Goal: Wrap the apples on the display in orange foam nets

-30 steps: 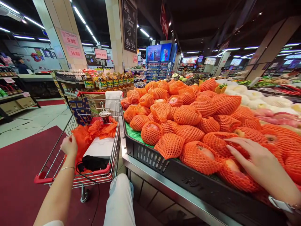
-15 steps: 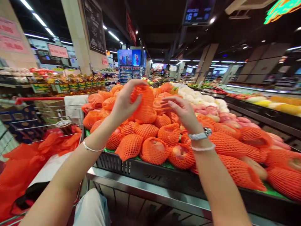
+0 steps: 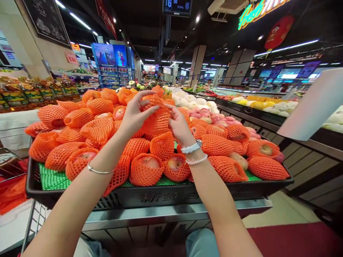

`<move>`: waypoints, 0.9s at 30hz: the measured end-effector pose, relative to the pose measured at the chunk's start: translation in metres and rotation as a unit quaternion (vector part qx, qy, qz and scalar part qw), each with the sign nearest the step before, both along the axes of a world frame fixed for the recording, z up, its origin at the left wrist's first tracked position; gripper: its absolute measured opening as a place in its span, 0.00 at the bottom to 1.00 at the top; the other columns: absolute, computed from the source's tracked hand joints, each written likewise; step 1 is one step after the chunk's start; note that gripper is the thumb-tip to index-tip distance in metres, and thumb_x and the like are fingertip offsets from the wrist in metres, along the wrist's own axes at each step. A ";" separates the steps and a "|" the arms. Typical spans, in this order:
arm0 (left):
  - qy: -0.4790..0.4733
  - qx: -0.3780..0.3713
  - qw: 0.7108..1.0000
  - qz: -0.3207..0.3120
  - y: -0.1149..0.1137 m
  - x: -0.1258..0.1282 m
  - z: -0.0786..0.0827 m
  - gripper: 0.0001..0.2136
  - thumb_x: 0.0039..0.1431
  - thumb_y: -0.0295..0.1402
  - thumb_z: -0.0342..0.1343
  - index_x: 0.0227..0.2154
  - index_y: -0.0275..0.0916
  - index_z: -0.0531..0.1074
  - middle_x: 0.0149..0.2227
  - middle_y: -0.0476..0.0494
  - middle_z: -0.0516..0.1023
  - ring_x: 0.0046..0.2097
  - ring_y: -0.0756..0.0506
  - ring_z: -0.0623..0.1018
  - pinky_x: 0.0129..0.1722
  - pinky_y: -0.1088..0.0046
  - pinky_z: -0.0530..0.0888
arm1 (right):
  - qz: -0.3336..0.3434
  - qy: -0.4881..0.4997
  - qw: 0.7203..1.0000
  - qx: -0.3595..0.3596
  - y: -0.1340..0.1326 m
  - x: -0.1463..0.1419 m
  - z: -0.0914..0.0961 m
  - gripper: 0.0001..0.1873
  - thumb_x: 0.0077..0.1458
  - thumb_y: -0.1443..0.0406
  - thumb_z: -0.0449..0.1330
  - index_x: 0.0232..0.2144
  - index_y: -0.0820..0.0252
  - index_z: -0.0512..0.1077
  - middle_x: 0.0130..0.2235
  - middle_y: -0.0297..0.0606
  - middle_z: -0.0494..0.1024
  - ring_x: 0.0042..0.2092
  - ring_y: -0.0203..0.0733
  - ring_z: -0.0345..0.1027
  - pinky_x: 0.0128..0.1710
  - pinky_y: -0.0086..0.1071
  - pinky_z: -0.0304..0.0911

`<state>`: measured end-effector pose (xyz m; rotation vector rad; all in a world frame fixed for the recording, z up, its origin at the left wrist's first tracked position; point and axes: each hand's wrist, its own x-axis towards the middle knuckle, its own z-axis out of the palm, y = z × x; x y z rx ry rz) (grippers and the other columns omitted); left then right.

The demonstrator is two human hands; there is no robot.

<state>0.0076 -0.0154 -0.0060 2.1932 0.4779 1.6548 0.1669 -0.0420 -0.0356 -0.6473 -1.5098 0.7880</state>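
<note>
Raised over the fruit display is an apple in an orange foam net (image 3: 158, 119); the net covers almost all of it. My left hand (image 3: 135, 116) grips its left side and top, thumb across the front and fingers curled over. On the other side, my right hand (image 3: 180, 125) has its fingers against the net, their tips partly hidden. Below and around both hands lie several more apples in the same orange nets, such as a netted apple (image 3: 147, 167) with red skin showing through its opening.
A black crate (image 3: 128, 200) with green matting (image 3: 53, 176) holds the fruit. Unwrapped pink apples (image 3: 206, 114) and white-netted fruit (image 3: 190, 100) lie behind. A shopping cart (image 3: 37, 217) with an orange bag stands at left. A white roll (image 3: 312, 103) hangs at right.
My right hand has moved in from apart to touch the netted apple, which the left hand still holds. The view has turned right, bringing the white roll into sight.
</note>
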 end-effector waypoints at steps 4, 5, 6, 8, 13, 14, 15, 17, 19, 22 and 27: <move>-0.066 -0.074 0.994 -0.049 0.007 -0.005 0.004 0.12 0.56 0.35 0.60 0.41 0.41 0.67 0.32 0.50 0.74 0.34 0.49 0.78 0.33 0.75 0.75 | -0.130 -0.031 0.987 0.091 -0.002 0.011 0.007 0.15 0.53 0.72 0.55 0.43 0.55 0.71 0.44 0.35 0.76 0.43 0.37 0.72 0.45 0.35 0.71; -0.086 -0.098 0.990 -0.053 0.006 -0.006 0.006 0.11 0.57 0.35 0.59 0.40 0.41 0.67 0.31 0.50 0.74 0.33 0.50 0.77 0.31 0.76 0.74 | -0.168 -0.041 0.980 0.095 -0.003 0.015 0.009 0.16 0.52 0.73 0.55 0.42 0.55 0.72 0.41 0.34 0.76 0.40 0.36 0.72 0.41 0.33 0.70; -0.104 -0.126 0.985 -0.056 0.003 -0.006 0.007 0.10 0.57 0.35 0.59 0.39 0.41 0.66 0.30 0.50 0.74 0.31 0.51 0.77 0.30 0.77 0.73 | -0.209 -0.050 0.972 0.093 -0.005 0.018 0.011 0.16 0.51 0.74 0.55 0.42 0.55 0.72 0.39 0.33 0.76 0.36 0.35 0.70 0.38 0.32 0.69; -0.115 -0.196 0.972 -0.064 -0.002 -0.007 0.008 0.10 0.55 0.35 0.60 0.36 0.41 0.66 0.28 0.51 0.74 0.27 0.52 0.75 0.25 0.79 0.71 | -0.297 -0.062 0.948 0.100 -0.007 0.024 0.014 0.18 0.49 0.77 0.54 0.40 0.56 0.73 0.35 0.32 0.74 0.30 0.32 0.66 0.34 0.31 0.66; 0.016 -0.346 0.933 -0.100 -0.009 -0.002 0.004 0.12 0.54 0.39 0.62 0.26 0.37 0.68 0.20 0.52 0.68 0.20 0.55 0.67 0.18 0.81 0.63 | -0.405 -0.027 0.902 0.146 -0.009 0.032 0.019 0.18 0.45 0.80 0.50 0.33 0.58 0.71 0.36 0.32 0.73 0.26 0.29 0.60 0.32 0.29 0.63; 0.019 -0.368 0.923 -0.113 -0.009 -0.001 0.003 0.14 0.55 0.41 0.61 0.25 0.37 0.67 0.19 0.52 0.67 0.20 0.55 0.66 0.19 0.81 0.63 | -0.400 -0.013 0.906 0.139 -0.009 0.032 0.019 0.17 0.45 0.80 0.49 0.32 0.58 0.70 0.36 0.32 0.74 0.25 0.28 0.60 0.31 0.29 0.62; 0.009 -0.388 0.912 -0.132 -0.009 0.000 0.003 0.14 0.56 0.42 0.58 0.24 0.37 0.67 0.19 0.51 0.67 0.21 0.54 0.68 0.20 0.80 0.65 | -0.393 -0.001 0.910 0.129 -0.009 0.033 0.019 0.16 0.45 0.79 0.49 0.31 0.58 0.69 0.36 0.31 0.74 0.25 0.28 0.60 0.30 0.29 0.62; -0.028 -0.406 0.894 -0.188 -0.008 0.001 0.003 0.13 0.56 0.41 0.53 0.23 0.38 0.67 0.20 0.49 0.70 0.26 0.49 0.74 0.27 0.76 0.71 | -0.371 0.013 0.922 0.112 -0.009 0.032 0.018 0.13 0.46 0.77 0.51 0.31 0.58 0.69 0.34 0.31 0.74 0.24 0.28 0.61 0.28 0.28 0.60; -0.049 -0.392 0.887 -0.241 -0.008 0.001 0.003 0.08 0.52 0.36 0.52 0.22 0.38 0.67 0.23 0.46 0.74 0.34 0.45 0.78 0.35 0.70 0.75 | -0.339 0.009 0.935 0.101 -0.007 0.030 0.015 0.08 0.49 0.73 0.53 0.30 0.58 0.69 0.33 0.31 0.74 0.25 0.29 0.61 0.27 0.27 0.59; -0.028 -0.356 0.896 -0.262 -0.009 0.000 0.000 0.02 0.42 0.28 0.55 0.20 0.37 0.68 0.25 0.46 0.76 0.38 0.45 0.79 0.39 0.69 0.75 | -0.297 -0.024 0.951 0.085 -0.003 0.029 0.013 0.06 0.50 0.71 0.55 0.32 0.58 0.69 0.34 0.31 0.74 0.27 0.30 0.64 0.30 0.29 0.63; 0.043 -0.299 0.928 -0.219 -0.007 0.000 -0.006 0.06 0.43 0.31 0.63 0.26 0.35 0.75 0.28 0.45 0.79 0.39 0.44 0.80 0.40 0.67 0.76 | -0.282 -0.011 0.948 0.149 0.001 0.034 0.014 0.12 0.47 0.72 0.58 0.36 0.55 0.66 0.33 0.30 0.68 0.33 0.32 0.67 0.37 0.32 0.68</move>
